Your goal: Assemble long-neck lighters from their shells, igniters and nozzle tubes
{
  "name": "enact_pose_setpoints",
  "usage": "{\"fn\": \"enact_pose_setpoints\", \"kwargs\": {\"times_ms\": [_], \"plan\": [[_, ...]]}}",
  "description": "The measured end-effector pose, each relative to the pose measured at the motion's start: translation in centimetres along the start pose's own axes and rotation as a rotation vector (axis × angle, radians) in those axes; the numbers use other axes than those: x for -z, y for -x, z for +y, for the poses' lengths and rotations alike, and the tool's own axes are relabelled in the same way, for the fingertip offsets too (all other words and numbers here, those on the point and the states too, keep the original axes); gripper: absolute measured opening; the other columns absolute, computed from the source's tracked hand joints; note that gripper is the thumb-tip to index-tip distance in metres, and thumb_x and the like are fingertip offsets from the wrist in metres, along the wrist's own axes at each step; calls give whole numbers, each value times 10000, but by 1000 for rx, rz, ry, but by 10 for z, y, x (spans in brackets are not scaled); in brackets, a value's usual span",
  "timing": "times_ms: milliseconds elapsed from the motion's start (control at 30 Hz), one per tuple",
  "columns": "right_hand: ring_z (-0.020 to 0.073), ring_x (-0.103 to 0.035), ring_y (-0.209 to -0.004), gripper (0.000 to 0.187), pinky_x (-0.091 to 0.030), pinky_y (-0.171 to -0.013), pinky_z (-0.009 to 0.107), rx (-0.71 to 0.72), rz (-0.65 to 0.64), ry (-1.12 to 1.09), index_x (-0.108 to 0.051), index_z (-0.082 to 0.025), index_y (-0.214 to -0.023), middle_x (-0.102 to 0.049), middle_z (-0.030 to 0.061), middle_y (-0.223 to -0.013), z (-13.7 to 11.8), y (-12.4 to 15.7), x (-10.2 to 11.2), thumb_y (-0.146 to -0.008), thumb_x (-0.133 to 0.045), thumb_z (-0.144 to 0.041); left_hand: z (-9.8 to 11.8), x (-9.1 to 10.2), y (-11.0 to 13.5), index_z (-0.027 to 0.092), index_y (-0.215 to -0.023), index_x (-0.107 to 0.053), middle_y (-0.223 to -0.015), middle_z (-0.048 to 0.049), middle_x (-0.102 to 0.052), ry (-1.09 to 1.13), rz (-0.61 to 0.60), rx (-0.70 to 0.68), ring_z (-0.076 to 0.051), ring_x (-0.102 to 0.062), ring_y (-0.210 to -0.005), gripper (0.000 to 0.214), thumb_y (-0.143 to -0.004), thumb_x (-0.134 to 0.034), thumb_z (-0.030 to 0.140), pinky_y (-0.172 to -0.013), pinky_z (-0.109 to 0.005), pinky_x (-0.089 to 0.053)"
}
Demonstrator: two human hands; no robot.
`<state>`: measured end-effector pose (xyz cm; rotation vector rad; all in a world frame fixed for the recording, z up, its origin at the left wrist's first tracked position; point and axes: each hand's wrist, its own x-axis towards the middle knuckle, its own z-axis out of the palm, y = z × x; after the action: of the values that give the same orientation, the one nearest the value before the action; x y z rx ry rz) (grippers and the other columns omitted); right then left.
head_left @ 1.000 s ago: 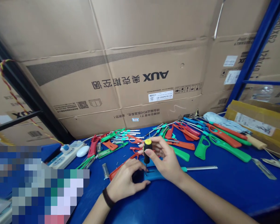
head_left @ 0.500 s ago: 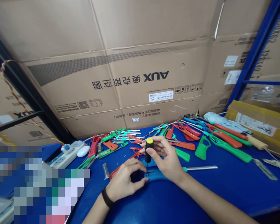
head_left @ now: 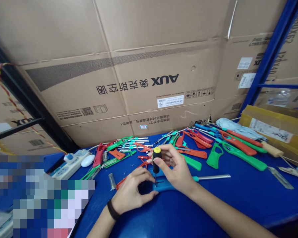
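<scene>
- Screwdriver (head_left: 156,162), black with a yellow cap, stands upright, pinched between the thumb and fingertips of the right hand (head_left: 176,168); its tip meets the blue lighter shell (head_left: 164,185).
- Left hand (head_left: 131,193), fingers curled, grips that shell near the front edge of the blue table (head_left: 201,208).
- Step in hand looks like screwdriving; turning the handle calls for a steady left-hand hold.

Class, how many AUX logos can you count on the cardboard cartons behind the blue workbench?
3 AUX logos, all upside down: one on the central carton, one on the far-left carton, one on the right carton. Others may be hidden.
</scene>
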<state>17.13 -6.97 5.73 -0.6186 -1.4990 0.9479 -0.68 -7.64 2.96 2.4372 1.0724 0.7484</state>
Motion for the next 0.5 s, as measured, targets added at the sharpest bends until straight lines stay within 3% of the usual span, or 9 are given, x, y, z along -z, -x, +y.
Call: {"fn": "enact_pose_setpoints", "kwargs": {"times_ms": [500], "plan": [[187, -700, -855, 233, -577, -726, 304, 21, 10, 42, -490, -243, -998, -696, 40, -931, 2, 0, -1, -852, -608, -379, -1, 1, 1, 234, -862, -646, -896, -15, -679, -17, 17, -15, -192, -627, -888, 135, -741, -696, 269, -845, -318, -484]]}}
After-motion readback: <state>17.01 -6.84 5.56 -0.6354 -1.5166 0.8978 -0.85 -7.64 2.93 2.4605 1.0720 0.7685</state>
